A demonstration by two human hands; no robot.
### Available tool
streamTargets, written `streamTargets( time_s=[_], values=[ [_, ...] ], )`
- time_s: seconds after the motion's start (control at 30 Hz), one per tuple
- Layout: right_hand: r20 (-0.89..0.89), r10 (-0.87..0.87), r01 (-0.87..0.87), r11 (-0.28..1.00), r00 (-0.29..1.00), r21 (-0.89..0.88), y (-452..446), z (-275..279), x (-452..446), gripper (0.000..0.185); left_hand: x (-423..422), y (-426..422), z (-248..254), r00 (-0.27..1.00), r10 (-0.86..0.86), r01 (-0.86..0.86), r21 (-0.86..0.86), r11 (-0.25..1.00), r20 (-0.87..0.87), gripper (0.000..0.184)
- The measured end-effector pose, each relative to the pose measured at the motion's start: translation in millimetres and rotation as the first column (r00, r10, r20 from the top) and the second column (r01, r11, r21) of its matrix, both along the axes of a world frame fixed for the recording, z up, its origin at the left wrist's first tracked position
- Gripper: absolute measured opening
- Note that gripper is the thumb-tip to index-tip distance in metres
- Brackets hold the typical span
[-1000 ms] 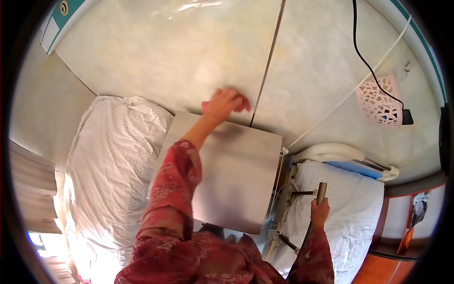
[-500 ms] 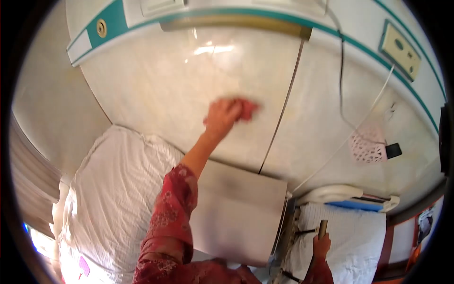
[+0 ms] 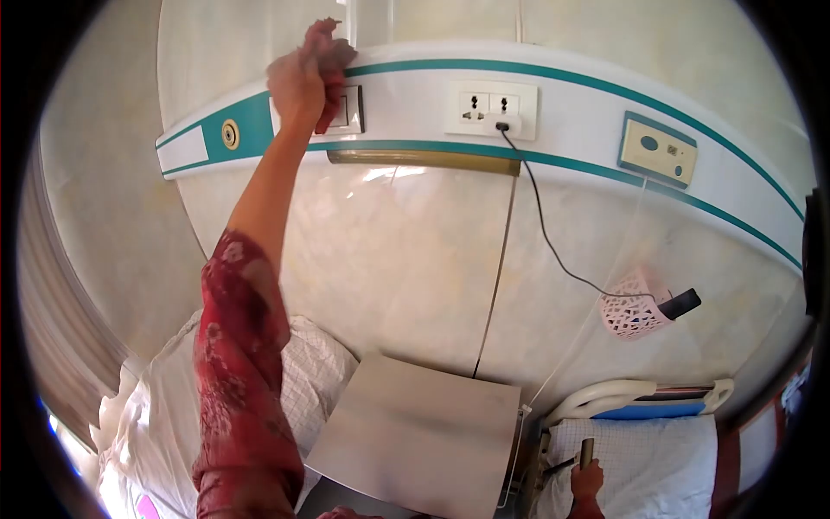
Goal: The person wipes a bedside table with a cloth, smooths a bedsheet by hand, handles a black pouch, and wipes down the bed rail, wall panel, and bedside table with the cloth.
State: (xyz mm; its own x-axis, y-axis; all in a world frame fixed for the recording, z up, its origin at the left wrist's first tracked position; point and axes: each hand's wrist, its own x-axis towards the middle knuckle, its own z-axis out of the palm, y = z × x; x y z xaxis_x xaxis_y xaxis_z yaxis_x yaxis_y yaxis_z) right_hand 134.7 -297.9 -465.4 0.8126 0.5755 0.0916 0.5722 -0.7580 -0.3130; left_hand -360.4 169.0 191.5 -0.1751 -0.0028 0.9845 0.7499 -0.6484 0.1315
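Observation:
High on the wall, my left hand is closed on a crumpled red cloth. The cloth lies against the white wall panel with teal stripes, over part of a switch plate. At the lower right, my right hand is wrapped round a metallic tube-like handle, above the bed on the right. Its lower part is hidden by the hand and sleeve.
A grey cabinet top stands between the right bed and a white-covered bed. A socket plate holds a plug, whose black cord runs to a pink wall basket. A cream control panel is at the right.
My left hand has moved up the wall with the red cloth, from above the cabinet to the striped panel. The view has tilted up. My right hand still holds the handle.

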Motion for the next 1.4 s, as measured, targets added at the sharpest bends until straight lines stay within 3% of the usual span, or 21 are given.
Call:
streamTargets(
  time_s=[0.03,0.1,0.17,0.2,0.27,0.37,0.4,0.43,0.5,0.6,0.67,0.73,0.77,0.83,0.9,0.93,0.97,1.0,1.13,1.2,1.4],
  values=[
    [-0.006,0.01,-0.01,1.0,1.0,0.005,-0.2,-9.9,4.6,0.04,3.6,28.6,9.2,0.994,0.11,-0.11,-0.035,0.993,-0.003,0.034],
    [-0.005,-0.007,0.007,1.0,1.0,0.016,-2.4,-11.8,11.7,0.041,37.6,33.5,16.4,1.0,0.028,-0.028,-0.213,0.977,-0.004,0.033],
    [-0.045,-0.023,0.021,0.999,0.999,-0.038,-0.4,9.5,-1.8,0.041,67.9,9.7,25.3,0.982,-0.004,-0.036,-0.206,0.978,-0.189,0.036],
    [-0.049,-0.027,0.026,0.999,0.998,-0.028,0.0,10.4,-2.5,0.041,86.7,5.7,31.3,0.981,-0.028,-0.011,-0.201,0.98,-0.19,0.036],
    [-0.05,-0.037,0.036,0.999,0.998,-0.02,0.0,16.3,-6.5,0.041,127.3,-4.2,39.2,0.916,-0.09,0.034,-0.149,0.988,-0.392,0.038],
    [-0.055,-0.031,0.029,0.999,0.998,-0.033,0.5,15.9,-6.9,0.042,207.5,-30.8,50.0,0.82,-0.318,0.174,-0.322,0.931,-0.477,0.032],
    [-0.065,-0.034,0.031,0.998,0.997,-0.049,2.0,16.2,-4.7,0.042,235.3,-35.0,48.9,0.766,-0.377,0.271,-0.269,0.924,-0.521,0.028],
    [-0.062,-0.023,0.019,0.998,0.998,-0.054,0.7,17.7,-4.4,0.042,259.2,-44.2,42.8,0.73,-0.356,0.381,-0.084,0.921,-0.584,0.028],
    [-0.077,-0.045,0.041,0.998,0.996,-0.054,0.5,19.9,-5.8,0.042,287.9,-44.3,44.6,0.787,-0.171,0.238,0.036,0.971,-0.592,0.029],
    [-0.035,0.021,-0.021,1.0,0.999,0.004,-2.9,7.4,0.1,0.042,255.7,-62.6,51.2,0.75,-0.197,0.131,-0.151,0.98,-0.631,0.033],
    [-0.01,0.019,-0.019,1.0,1.0,-0.019,0.3,2.3,2.0,0.041,223.2,-12.7,57.1,0.776,-0.108,0.116,-0.029,0.993,-0.622,0.034],
    [0.011,-0.027,0.027,0.998,1.0,-0.051,-5.6,-2.6,3.5,0.041,167.4,-10.0,61.4,0.816,-0.371,0.215,-0.363,0.907,-0.444,0.036],
    [-0.011,-0.01,0.009,1.0,1.0,-0.03,-3.1,-0.4,2.5,0.041,138.9,6.0,61.6,0.797,-0.408,0.252,-0.369,0.895,-0.445,0.036],
    [-0.025,-0.007,0.006,1.0,1.0,-0.016,-4.2,3.5,1.2,0.042,89.5,50.9,54.6,0.828,-0.049,0.061,0.004,0.998,-0.559,0.043],
    [-0.024,-0.042,0.042,0.999,0.999,-0.026,-4.5,10.1,-3.6,0.042,45.4,77.6,49.2,0.851,0.207,-0.235,0.002,0.972,-0.482,0.041],
    [-0.016,-0.023,0.022,0.999,1.0,-0.024,-3.3,13.5,-6.6,0.041,49.0,46.1,39.7,0.97,0.08,-0.141,-0.26,0.955,-0.231,0.042],
    [-0.007,0.004,-0.004,1.0,1.0,-0.021,-2.5,17.1,-4.4,0.041,39.6,60.1,38.8,0.992,0.072,-0.099,-0.286,0.953,-0.105,0.044],
    [-0.014,-0.015,0.014,1.0,1.0,-0.016,-0.1,18.9,-1.3,0.041,41.1,69.8,33.3,0.993,0.115,-0.116,-0.191,0.975,-0.02,0.044],
    [-0.038,0.005,-0.005,1.0,0.999,0.004,-5.7,19.8,-5.7,0.04,45.0,80.3,11.9,0.998,0.022,-0.021,0.021,1.0,-0.066,0.039],
    [-0.042,0.008,-0.008,1.0,0.999,0.001,-2.7,24.8,-6.1,0.04,45.9,77.6,0.0,0.976,0.185,-0.168,0.149,0.974,-0.113,0.034],
    [-0.098,-0.014,0.013,1.0,0.995,-0.01,-2.3,32.4,-9.0,0.043,63.0,35.8,-27.6,0.97,0.047,-0.005,0.169,0.986,-0.24,0.031]
  ],
)
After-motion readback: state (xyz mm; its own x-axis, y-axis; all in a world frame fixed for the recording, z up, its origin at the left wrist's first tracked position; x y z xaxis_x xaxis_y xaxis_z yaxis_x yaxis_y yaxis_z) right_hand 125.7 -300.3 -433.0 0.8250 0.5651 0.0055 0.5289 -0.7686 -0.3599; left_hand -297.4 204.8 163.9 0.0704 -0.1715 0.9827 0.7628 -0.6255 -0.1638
